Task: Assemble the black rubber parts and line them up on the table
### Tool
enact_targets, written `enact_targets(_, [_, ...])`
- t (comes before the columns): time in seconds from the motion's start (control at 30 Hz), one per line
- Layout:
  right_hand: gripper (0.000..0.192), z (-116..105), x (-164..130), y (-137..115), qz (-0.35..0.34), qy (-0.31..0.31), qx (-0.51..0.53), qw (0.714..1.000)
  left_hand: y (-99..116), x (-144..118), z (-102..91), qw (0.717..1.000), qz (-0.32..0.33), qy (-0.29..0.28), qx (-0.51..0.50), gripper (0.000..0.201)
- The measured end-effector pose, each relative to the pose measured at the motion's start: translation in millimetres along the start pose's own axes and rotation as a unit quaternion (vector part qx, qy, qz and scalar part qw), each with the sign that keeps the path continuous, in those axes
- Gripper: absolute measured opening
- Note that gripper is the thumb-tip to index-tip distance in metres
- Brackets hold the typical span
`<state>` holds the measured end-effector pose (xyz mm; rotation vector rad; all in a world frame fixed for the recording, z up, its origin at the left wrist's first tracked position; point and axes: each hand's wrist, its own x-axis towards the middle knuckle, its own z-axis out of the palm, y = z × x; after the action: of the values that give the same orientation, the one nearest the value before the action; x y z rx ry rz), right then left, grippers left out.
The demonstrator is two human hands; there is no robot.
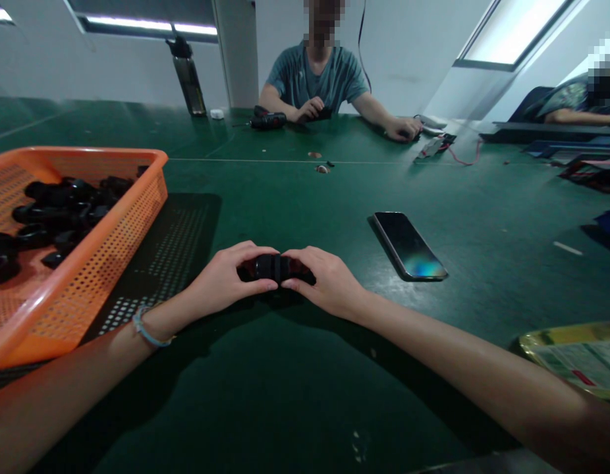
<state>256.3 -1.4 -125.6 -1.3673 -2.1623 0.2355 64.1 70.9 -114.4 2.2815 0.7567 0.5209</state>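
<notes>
Big green table (305, 395) fills the view, and at nine o'clock sits the orange perforated basket (112, 224), loaded with black plastic parts (62, 207). Across the table at twelve o'clock a co-worker in a teal shirt (317, 79) has both hands down on the surface, a dark power tool (268, 120) just beside them, and a dark water bottle (189, 79) stands at eleven o'clock. At one o'clock from the hands lies a phone (408, 245), screen up, well apart from the work. At four o'clock, a yellow-edged packet (576, 359) pokes in.

Now the centre: left hand (226, 280) and right hand (325, 283) meet dead middle, both clamped onto one small black part (274, 267), thumbs underneath, fingers curled over the top, hands resting on the table. The part sits between the two hands, mostly hidden.

To my eye this is a press-together or a twist. Best done with wrists braced on the table, force kept even from both sides, and the halves kept square so nothing skews or pinches a fingertip.
</notes>
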Motion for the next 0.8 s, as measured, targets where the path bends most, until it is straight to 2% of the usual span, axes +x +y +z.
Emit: enact_targets(0.8, [0.028,0.6,0.0,0.2,-0.004,-0.002,-0.019,1.000,-1.2,-0.1,1.2,1.000,0.003,0.000,0.002,0.043])
